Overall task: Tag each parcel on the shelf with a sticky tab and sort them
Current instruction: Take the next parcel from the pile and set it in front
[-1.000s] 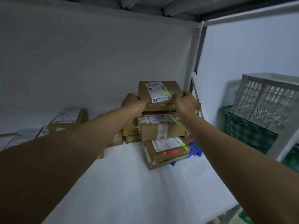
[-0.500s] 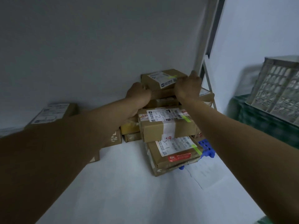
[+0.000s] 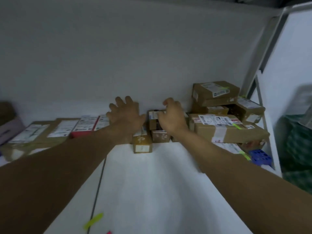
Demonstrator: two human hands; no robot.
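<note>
reaching both arms toward the small parcels at the back of the shelf point(image 3: 152, 191), 12 o'clock. left hand point(image 3: 125, 115) is spread, fingers splayed, gripping nothing, hovering over the flat parcels w/ white labels point(image 3: 87, 123) & the red-edged one point(image 3: 81, 133). right hand point(image 3: 172, 115) has fingers loosely curled at the top edge of a small brown box point(image 3: 152, 122); blur means i can't tell if it touches or pinches it yet.

tagged stack sits at 2 o'clock: top box point(image 3: 214, 92) w/ a green tab, big taped parcel point(image 3: 228, 130) below it, also tabbed. blue crate point(image 3: 258, 157) at 3 o'clock under the pile. spare green sticky tab point(image 3: 93, 220) lies on the shelf at 6 o'clock, a pink one point(image 3: 108, 232) just beside it.

judgement: next parcel pickup is starting. to do it well, take the small box by both short sides, lift straight up so the box point(image 3: 142, 146) leaning beside it doesn't topple, bring it near the tabs, label facing up, then stick the tab on the label edge like the others. watch the left wrist, it's close to the flat parcels & could drag them.
</note>
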